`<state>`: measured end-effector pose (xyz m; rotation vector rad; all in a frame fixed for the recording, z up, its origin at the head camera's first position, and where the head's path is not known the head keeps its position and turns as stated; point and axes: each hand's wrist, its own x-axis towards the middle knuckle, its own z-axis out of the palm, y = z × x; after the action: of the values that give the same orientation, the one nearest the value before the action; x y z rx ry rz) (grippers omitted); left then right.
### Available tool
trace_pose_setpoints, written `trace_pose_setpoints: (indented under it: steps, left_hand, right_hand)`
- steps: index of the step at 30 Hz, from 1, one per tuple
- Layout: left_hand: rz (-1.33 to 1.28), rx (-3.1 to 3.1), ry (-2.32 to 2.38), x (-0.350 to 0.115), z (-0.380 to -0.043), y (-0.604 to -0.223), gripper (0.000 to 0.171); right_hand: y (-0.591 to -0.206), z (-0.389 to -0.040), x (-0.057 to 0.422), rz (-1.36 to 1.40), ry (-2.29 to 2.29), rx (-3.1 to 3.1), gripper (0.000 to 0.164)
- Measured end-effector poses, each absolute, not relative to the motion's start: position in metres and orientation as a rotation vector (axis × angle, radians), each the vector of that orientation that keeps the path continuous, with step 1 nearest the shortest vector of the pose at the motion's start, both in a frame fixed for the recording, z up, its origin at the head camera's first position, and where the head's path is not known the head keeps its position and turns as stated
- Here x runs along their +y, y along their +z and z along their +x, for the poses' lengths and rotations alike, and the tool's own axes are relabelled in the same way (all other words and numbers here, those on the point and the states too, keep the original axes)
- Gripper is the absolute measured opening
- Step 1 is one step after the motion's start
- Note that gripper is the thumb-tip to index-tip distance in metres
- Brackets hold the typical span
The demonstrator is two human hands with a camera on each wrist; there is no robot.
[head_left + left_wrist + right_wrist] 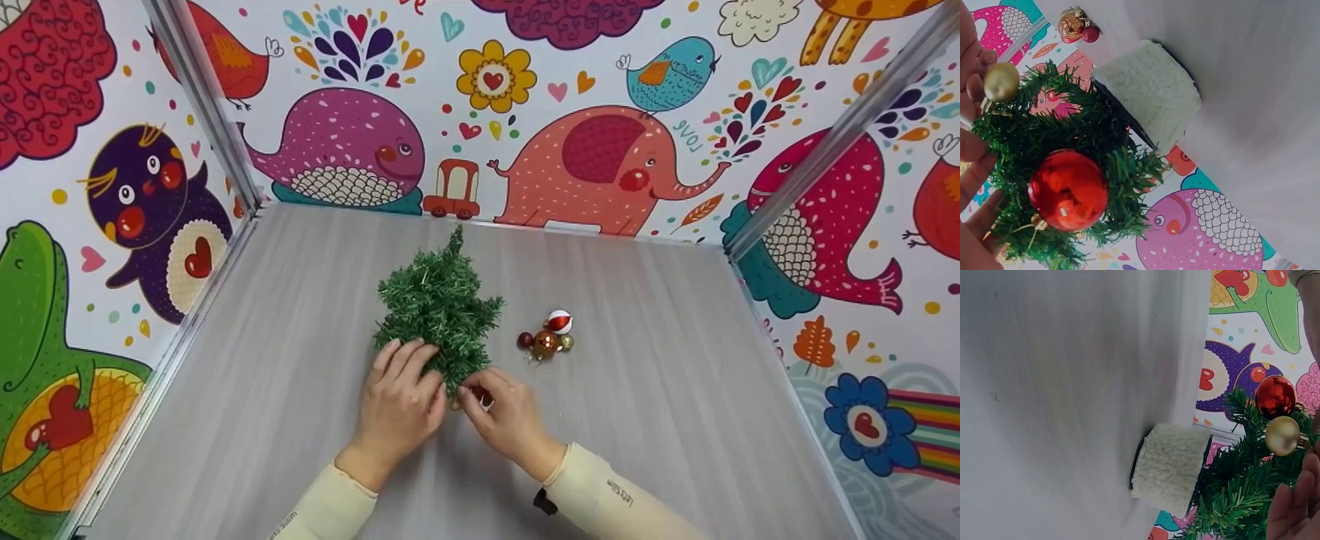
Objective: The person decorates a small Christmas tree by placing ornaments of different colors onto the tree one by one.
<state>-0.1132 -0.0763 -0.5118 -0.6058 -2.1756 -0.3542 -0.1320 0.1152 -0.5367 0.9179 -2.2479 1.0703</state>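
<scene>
A small green artificial Christmas tree (435, 307) is between the hands, its fleecy white base (1148, 93) showing in the wrist views. My left hand (401, 394) grips the tree's lower branches, fingers bent over the needles. Close by, my right hand (514, 412) pinches the top of a gold bauble (1282, 436) against the branches, thumb and fingertips at its cap. A shiny red bauble (1068, 189) hangs among the needles beside the gold one. The right hand's fingers (1292, 509) show at the edge of the right wrist view.
Right of the tree, a small cluster of baubles lies on the grey table (637, 360): a red-and-white bauble (559, 322), a copper bauble (545, 343), a dark red bauble (526, 340) and a small gold bauble (566, 343). Cartoon-printed walls (465, 97) with metal posts enclose the table.
</scene>
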Motion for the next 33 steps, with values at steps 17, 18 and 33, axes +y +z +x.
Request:
trace_pose_setpoints:
  steps: [17, 18, 33]
  left_hand:
    - [-0.526, -2.168, -0.439, -0.0731, -0.1145, -0.5114, 0.011]
    - [-0.529, -2.170, -0.429, -0.0732, -0.1144, -0.5116, 0.011]
    - [-0.600, -2.252, -0.251, -0.0766, -0.1117, -0.5129, 0.008]
  right_hand:
    - [-0.5329, -0.1327, 0.1130, 0.820, 1.204, -2.284, 0.011]
    - [-0.5331, -0.1329, 0.1131, 0.822, 1.193, -2.282, 0.012]
    - [-0.5334, -0.1304, 0.1140, 0.845, 0.989, -2.365, 0.010]
